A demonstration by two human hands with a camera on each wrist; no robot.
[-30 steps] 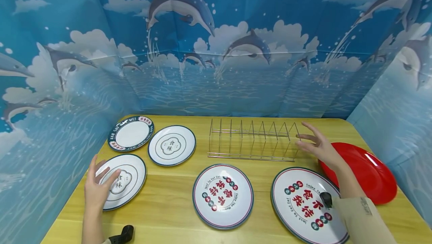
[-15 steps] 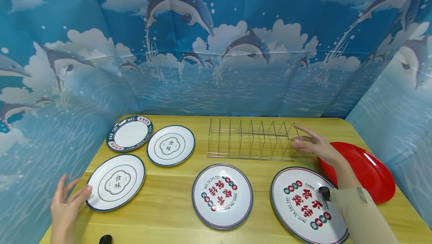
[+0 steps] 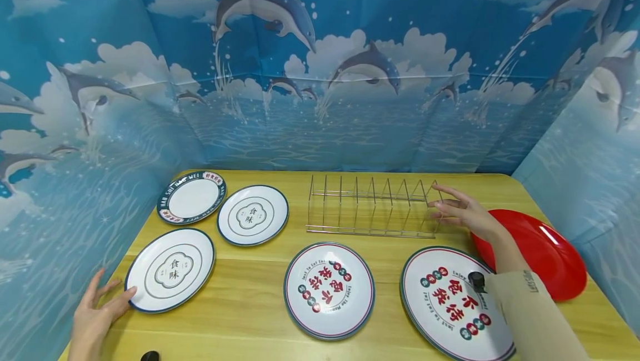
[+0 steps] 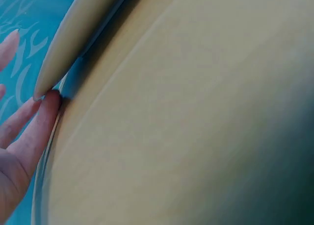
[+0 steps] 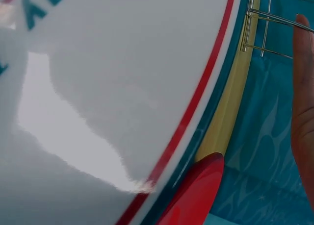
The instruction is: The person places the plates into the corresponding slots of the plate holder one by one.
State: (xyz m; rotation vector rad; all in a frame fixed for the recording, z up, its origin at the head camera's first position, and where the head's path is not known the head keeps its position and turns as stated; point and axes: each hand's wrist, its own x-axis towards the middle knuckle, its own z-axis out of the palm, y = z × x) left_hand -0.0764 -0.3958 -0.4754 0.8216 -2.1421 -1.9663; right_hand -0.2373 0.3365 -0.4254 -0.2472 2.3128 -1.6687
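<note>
In the head view, my left hand [image 3: 97,311] is at the near-left edge of a white plate [image 3: 170,271] with a dark blue rim. Its thumb tip meets the rim, and the other fingers extend beside it. The left wrist view has this plate [image 4: 73,38] almost edge-on, fingertips [image 4: 48,100] against its edge. My right hand [image 3: 467,214] holds the right end of a wire dish rack [image 3: 372,233], fingers reaching past the last upright. In the right wrist view, one finger [image 5: 302,63] lies behind the rack's wire [image 5: 274,18].
Two more blue-rimmed plates, one with lettering [image 3: 167,202] and one plainer [image 3: 275,216], lie at the back left. A medium plate [image 3: 330,300] and a larger plate [image 3: 435,316], both with red characters, lie in front. A red oval plate [image 3: 550,261] is at the right, partly behind my forearm.
My left hand has moved left and toward me, from above the near-left plate to its rim. My right hand has shifted slightly left onto the rack's end. The plates have stayed put.
</note>
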